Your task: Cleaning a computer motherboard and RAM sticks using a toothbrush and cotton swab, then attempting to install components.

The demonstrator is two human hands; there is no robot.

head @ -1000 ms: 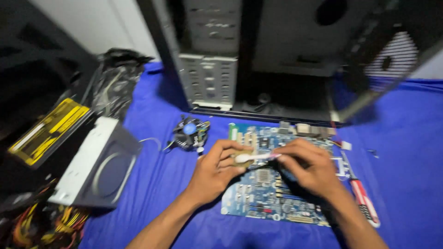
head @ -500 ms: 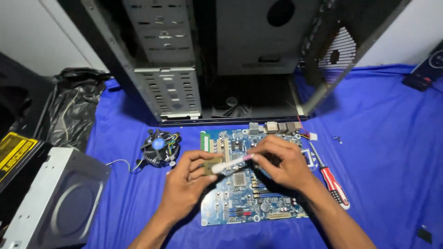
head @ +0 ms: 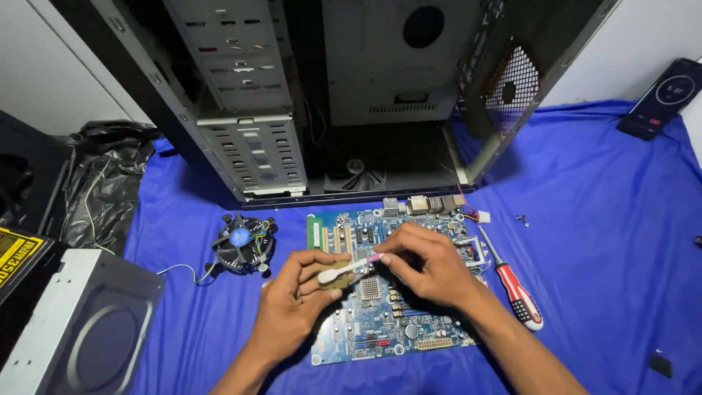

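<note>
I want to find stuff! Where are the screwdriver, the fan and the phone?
screwdriver point(head: 521, 296): head view, on its red handle.
fan point(head: 241, 240): head view, on its round hub.
phone point(head: 659, 99): head view, on its dark screen.

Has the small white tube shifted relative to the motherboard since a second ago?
No. Both hands keep the white tube above the motherboard's middle; only the camera moved.

An open black computer case point(head: 351, 102) stands on the blue cloth point(head: 599, 219). Before it lie a cooler fan point(head: 243, 243) and red-handled screwdriver point(head: 515, 289); a phone point(head: 659, 97) far right.
</note>
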